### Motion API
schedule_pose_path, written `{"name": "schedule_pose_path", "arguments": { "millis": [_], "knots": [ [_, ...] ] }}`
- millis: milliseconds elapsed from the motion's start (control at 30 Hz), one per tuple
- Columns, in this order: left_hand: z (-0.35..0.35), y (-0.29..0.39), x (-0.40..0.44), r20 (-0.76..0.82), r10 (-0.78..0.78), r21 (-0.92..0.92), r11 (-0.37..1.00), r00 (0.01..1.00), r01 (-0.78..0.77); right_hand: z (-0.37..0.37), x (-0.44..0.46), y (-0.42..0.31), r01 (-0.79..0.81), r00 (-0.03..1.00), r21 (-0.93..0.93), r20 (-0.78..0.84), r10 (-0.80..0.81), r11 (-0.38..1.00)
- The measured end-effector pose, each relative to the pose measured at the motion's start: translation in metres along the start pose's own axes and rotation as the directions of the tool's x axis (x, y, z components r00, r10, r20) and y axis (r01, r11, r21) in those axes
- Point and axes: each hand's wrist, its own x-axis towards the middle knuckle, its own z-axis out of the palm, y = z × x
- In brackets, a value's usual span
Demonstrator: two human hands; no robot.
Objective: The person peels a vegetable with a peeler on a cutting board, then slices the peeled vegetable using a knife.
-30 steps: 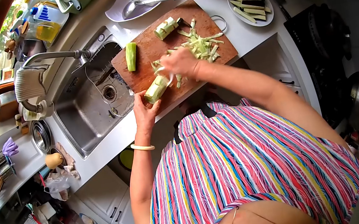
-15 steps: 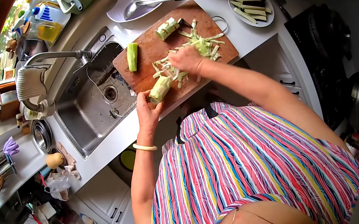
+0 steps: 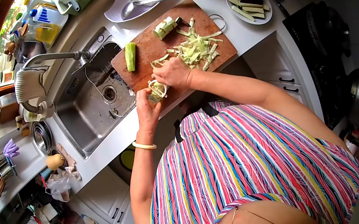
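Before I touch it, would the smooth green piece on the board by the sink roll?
The smooth green piece might roll if nudged, since its long sides look rounded. It's probably stiff, being thick and lying straight on the cutting board. Its pale, peeled-looking surface could feel slippery.

The left hand (image 3: 146,109) is gripping a green stem (image 3: 156,97) at the board's (image 3: 148,60) edge, while the right hand (image 3: 173,72) is holding a white peeler (image 3: 151,83) against it. Peelings (image 3: 197,49) are lying heaped on the board, near two other pieces (image 3: 131,57).
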Motion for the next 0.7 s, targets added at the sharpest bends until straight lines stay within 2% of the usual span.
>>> {"name": "schedule_pose_path", "arguments": {
  "millis": [100,133,167,200,267,300,367,400,533,567,633,667,700],
  "knots": [
    [-0.002,-0.008,-0.006,0.014,-0.049,-0.015,0.999,0.999,0.049,0.004,-0.019,0.048,-0.104,0.972,-0.174,0.190,0.137,0.979],
    [0.001,-0.011,-0.006,-0.007,-0.035,-0.021,0.999,0.999,0.035,-0.009,-0.017,0.062,-0.110,0.913,-0.317,0.344,0.222,0.942],
    [0.002,-0.014,-0.009,-0.020,-0.027,-0.025,0.999,0.999,0.026,-0.023,-0.017,0.068,-0.122,0.983,-0.176,0.113,0.143,0.977],
    [0.003,-0.013,-0.006,-0.052,-0.013,-0.031,0.999,0.999,0.011,-0.024,-0.013,0.066,-0.126,0.986,-0.130,0.089,0.139,0.983],
    [0.001,-0.010,-0.005,0.067,-0.243,-0.186,0.950,0.968,0.251,-0.021,-0.008,0.051,-0.105,0.994,-0.014,0.002,0.105,0.994],
    [-0.001,-0.006,-0.005,0.141,-0.346,-0.248,0.894,0.927,0.372,-0.017,-0.007,0.039,-0.101,0.987,-0.096,0.115,0.112,0.990],
    [-0.004,0.006,-0.002,0.157,-0.341,-0.375,0.847,0.927,0.376,-0.013,-0.010,0.025,-0.066,0.997,0.067,0.050,0.063,0.996],
    [-0.005,0.009,-0.002,0.166,-0.340,-0.435,0.817,0.926,0.378,-0.010,-0.013,0.023,-0.110,0.993,0.105,0.048,0.106,0.988],
    [0.003,-0.003,-0.001,0.076,-0.319,-0.430,0.844,0.945,0.319,-0.016,-0.006,0.026,-0.225,0.973,-0.001,0.058,0.225,0.974],
    [0.003,-0.003,0.002,0.069,-0.303,-0.374,0.876,0.951,0.306,-0.017,-0.001,0.019,-0.093,0.986,-0.101,0.127,0.105,0.991],
    [0.004,-0.003,0.000,0.066,-0.276,-0.255,0.924,0.959,0.284,-0.004,0.001,-0.004,-0.061,0.998,0.028,0.010,0.061,0.998],
    [0.004,-0.007,-0.006,0.058,-0.300,-0.294,0.906,0.952,0.303,0.000,-0.004,0.002,-0.059,0.995,-0.051,0.078,0.063,0.997],
    [0.006,-0.014,-0.012,0.045,-0.320,-0.335,0.888,0.946,0.316,0.009,-0.011,0.026,0.023,0.997,-0.106,0.081,-0.014,0.994]
  ]
}}
